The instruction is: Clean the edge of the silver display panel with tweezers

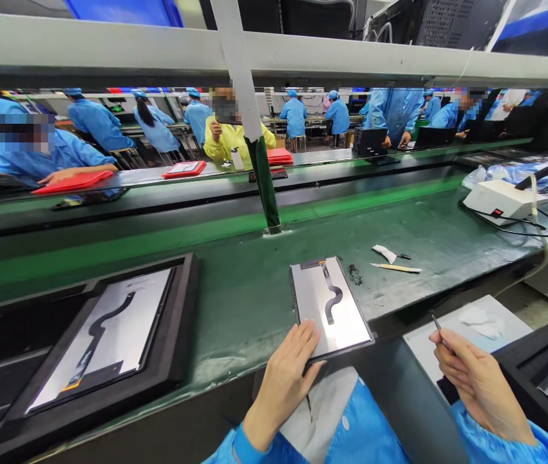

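Observation:
A flat display panel (351,316) with a curved dark ribbon cable (334,298) lies on the green bench (239,290) near its front edge. My left hand (287,372) rests on the panel's lower left corner, fingers stretched out and lying flat. To the right, off the bench edge, my right hand (471,374) pinches a thin metal tool (435,321), perhaps tweezers, its tip pointing up. Small black scraps (355,275) lie just right of the panel.
A black foam tray (184,322) at the left holds another panel (133,322). A knife (395,267) and white tissue (384,252) lie behind right. A white device (503,200), a post (264,180) and a second tray (519,354) stand around; people sit beyond.

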`<move>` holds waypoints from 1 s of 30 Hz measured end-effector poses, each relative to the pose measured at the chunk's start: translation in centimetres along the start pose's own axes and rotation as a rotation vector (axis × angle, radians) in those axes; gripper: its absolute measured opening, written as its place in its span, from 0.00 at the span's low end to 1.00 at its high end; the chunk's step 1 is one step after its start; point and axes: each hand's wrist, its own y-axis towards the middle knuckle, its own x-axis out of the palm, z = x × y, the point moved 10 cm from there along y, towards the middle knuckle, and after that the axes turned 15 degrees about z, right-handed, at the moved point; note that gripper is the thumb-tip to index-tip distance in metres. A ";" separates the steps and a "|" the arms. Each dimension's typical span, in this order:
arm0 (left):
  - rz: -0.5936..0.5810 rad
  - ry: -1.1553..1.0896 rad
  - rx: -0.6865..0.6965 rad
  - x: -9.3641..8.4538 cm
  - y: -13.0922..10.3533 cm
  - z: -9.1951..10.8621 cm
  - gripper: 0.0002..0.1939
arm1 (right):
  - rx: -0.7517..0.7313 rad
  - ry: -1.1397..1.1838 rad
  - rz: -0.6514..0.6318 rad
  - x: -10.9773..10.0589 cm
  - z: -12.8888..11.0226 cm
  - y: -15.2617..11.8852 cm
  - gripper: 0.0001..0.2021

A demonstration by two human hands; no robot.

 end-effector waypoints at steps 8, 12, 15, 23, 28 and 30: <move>0.010 0.010 -0.022 0.5 -0.2 -0.2 0.21 | -0.043 0.003 0.005 -0.4 -1.0 0.5 0.26; -0.026 0.047 -0.014 0.3 0.6 0.3 0.20 | -0.126 -0.097 -0.042 0.7 -1.6 -0.1 0.28; -0.084 0.043 -0.018 0.5 2.3 1.2 0.19 | -0.192 -0.262 -0.220 3.9 -2.0 -1.8 0.28; -0.217 -0.219 -0.082 4.6 5.7 2.5 0.05 | -0.378 -0.355 -0.508 11.3 -2.3 -3.3 0.21; -0.197 -0.194 -0.022 4.0 5.6 2.4 0.09 | -0.500 -0.347 -0.298 9.2 1.0 -1.6 0.17; -0.210 -0.196 -0.008 4.1 5.6 2.5 0.10 | -0.507 -0.418 -0.332 8.9 3.4 -2.2 0.15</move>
